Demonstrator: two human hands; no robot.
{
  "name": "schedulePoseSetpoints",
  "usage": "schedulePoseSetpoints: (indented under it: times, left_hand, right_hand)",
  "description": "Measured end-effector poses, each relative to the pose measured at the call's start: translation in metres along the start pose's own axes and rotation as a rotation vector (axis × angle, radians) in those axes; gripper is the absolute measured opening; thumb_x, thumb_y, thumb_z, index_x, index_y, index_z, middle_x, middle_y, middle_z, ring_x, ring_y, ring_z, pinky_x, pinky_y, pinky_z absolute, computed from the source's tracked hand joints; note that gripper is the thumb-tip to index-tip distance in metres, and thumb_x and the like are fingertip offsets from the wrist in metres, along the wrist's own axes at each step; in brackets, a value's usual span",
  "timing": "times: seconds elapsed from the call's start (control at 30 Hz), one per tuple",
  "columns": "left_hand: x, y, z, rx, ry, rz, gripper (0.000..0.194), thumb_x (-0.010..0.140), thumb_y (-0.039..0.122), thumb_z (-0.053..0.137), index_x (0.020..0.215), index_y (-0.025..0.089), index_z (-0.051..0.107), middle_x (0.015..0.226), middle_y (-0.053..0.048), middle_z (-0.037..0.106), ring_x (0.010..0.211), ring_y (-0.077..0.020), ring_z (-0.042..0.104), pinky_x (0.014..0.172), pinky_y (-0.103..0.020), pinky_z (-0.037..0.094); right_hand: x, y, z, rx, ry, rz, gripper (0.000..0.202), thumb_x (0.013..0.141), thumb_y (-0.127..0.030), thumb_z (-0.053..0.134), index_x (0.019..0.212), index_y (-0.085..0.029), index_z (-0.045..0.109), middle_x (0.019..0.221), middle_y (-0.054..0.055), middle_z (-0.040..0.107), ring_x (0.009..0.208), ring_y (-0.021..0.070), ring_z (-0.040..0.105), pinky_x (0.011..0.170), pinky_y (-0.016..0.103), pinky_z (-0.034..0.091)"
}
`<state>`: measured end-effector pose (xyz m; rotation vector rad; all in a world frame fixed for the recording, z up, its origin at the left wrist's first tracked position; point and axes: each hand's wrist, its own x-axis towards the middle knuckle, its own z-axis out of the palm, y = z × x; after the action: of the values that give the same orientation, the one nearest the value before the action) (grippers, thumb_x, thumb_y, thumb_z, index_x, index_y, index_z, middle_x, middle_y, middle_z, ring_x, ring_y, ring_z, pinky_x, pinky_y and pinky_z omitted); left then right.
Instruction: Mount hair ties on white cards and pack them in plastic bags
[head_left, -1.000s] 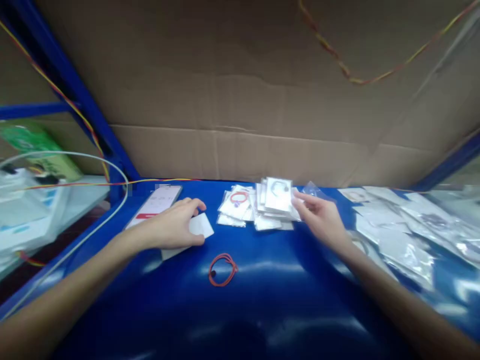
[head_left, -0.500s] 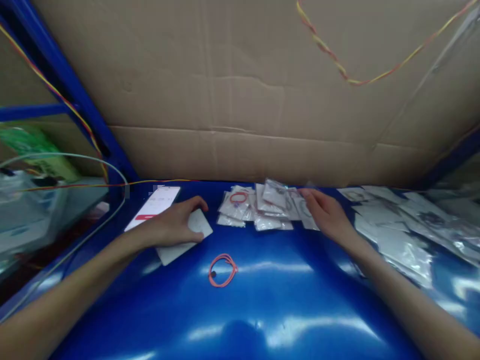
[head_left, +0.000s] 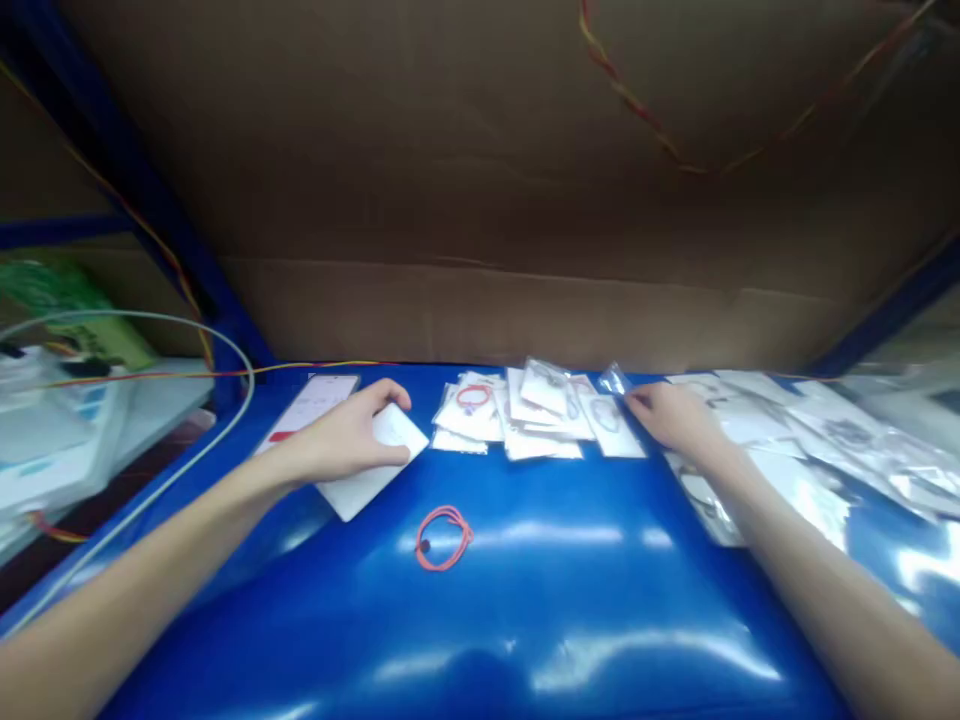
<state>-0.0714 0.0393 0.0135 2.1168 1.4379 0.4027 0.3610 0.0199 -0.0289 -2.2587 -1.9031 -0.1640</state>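
My left hand [head_left: 367, 430] grips a stack of white cards [head_left: 360, 492] between thumb and fingers, just in front of a lit phone [head_left: 315, 398]. My right hand [head_left: 664, 415] has its fingers pressed together at a clear plastic bag [head_left: 615, 379], beside a bagged card with a ring-shaped item [head_left: 611, 425]. What lies between its fingertips is too small to make out. A coiled red cord bracelet [head_left: 444, 538] rests on the blue surface [head_left: 480, 620] between my arms. Behind it are small bagged cards in piles [head_left: 536, 420], one showing a red bracelet [head_left: 473, 396].
More bagged cards [head_left: 795, 480] spread over the right side, partly under my right forearm. A cardboard wall [head_left: 480, 310] closes off the back. At the left are a blue post [head_left: 180, 240], a pale cable [head_left: 244, 400] and a green package [head_left: 90, 320].
My right hand has moved slightly to the right, away from the bagged card with the ring-shaped item, and its fingers are more closed. My left hand still holds the white cards.
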Motion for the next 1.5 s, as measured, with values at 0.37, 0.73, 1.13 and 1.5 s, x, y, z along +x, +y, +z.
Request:
schedulePoseSetpoints:
  times: [0.37,0.73,1.13,1.5]
  left_hand:
    - [-0.008,0.018,0.008,-0.788,-0.164,-0.126,0.049,0.074,0.020,0.073,0.115,0.026,0.047,0.084,0.005,0.065,0.066,-0.0141,0.062,0.054,-0.022,0.046]
    - [-0.007,0.021,0.017,-0.845,-0.110,-0.183,0.054,0.072,0.019,0.074,0.119,0.023,0.049,0.084,0.002,0.068,0.069,-0.0166,0.065,0.056,-0.024,0.047]
    - [-0.009,0.024,0.020,-0.855,-0.084,-0.183,0.055,0.072,0.020,0.076,0.119,0.022,0.049,0.080,0.002,0.070,0.068,-0.0175,0.066,0.055,-0.024,0.049]
    - [-0.009,0.026,0.024,-1.028,-0.173,-0.110,0.050,0.070,0.024,0.085,0.117,0.015,0.070,0.096,-0.010,0.080,0.071,-0.0197,0.073,0.059,-0.024,0.051]
  right_hand:
    - [0.002,-0.006,-0.006,-0.030,0.022,-0.060,0.045,0.093,-0.043,0.057,0.126,-0.015,0.070,0.118,0.017,0.075,0.106,0.0329,0.070,0.082,0.035,0.049]
    - [0.002,-0.010,-0.004,-0.078,-0.022,-0.087,0.044,0.094,-0.053,0.055,0.111,-0.020,0.077,0.103,0.014,0.079,0.095,0.0319,0.072,0.075,0.034,0.048]
    - [0.000,-0.020,-0.007,-0.046,0.183,0.040,0.032,0.092,-0.034,0.054,0.086,-0.016,0.080,0.088,0.017,0.078,0.086,0.0326,0.074,0.070,0.035,0.048]
    - [-0.046,-0.079,-0.045,1.507,0.100,-0.126,0.025,0.083,-0.038,0.075,0.084,-0.022,0.056,0.081,0.006,0.076,0.059,0.0200,0.070,0.048,0.030,0.055]
